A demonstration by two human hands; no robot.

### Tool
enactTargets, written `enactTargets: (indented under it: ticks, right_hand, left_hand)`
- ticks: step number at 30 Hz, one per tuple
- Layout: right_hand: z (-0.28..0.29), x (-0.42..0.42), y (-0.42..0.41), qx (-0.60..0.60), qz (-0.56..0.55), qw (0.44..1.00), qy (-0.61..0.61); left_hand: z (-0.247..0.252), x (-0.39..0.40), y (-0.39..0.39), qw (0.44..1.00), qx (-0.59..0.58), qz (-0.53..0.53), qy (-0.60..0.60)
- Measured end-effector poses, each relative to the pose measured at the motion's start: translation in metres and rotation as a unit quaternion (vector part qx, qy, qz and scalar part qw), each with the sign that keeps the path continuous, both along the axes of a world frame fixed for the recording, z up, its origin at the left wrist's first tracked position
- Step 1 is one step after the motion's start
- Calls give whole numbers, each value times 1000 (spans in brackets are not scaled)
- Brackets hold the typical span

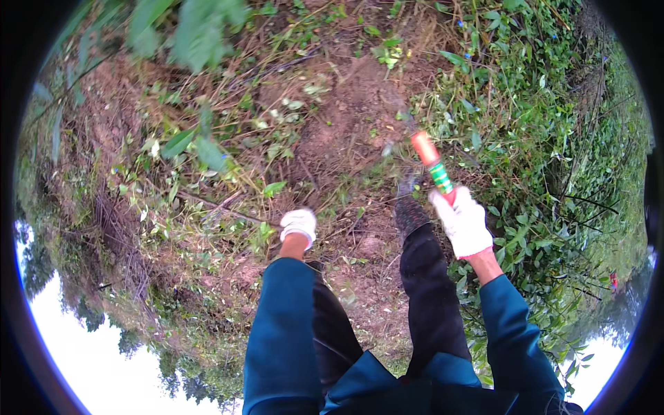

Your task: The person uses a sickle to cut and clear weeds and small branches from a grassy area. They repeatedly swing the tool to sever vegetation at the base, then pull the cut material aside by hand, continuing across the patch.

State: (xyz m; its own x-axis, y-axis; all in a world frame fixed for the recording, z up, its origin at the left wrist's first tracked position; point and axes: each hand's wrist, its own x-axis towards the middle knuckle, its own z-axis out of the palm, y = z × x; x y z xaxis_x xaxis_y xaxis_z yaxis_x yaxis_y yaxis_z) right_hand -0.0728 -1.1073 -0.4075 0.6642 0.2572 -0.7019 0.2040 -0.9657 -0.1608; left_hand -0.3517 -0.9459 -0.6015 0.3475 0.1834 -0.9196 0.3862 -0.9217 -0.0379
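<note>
My right hand (463,222), in a white work glove, is closed around a handle (433,163) with an orange-red end and green and yellow bands. The handle points up and to the left; any blade or head beyond it is blurred, so I cannot tell the kind of tool. My left hand (299,224), also in a white glove, is low over the cut plants, at the end of a thin woody stem (228,208). Its fingers are mostly hidden, and whether they grip the stem is not plain.
Bare reddish soil (347,111) with cut stalks lies ahead. Dense leafy growth (534,171) stands on the right, dry brush (122,223) on the left. Blurred green leaves (192,31) hang close at the upper left. My patterned boot (410,207) is near the handle.
</note>
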Motion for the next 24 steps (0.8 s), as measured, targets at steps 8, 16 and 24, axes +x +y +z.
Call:
enactTargets:
  ticks: [8, 16, 24]
  right_hand:
    - [-73, -124, 2, 307, -615, 720, 100]
    - [-11, -463, 91, 257, -729, 468, 429]
    - [13, -400, 92, 90, -582, 605, 535]
  left_hand:
    - [30, -226, 112, 986, -11, -140, 90]
    - [128, -401, 143, 940, 265, 213, -24]
    - [160, -404, 146, 888, 308, 283, -190]
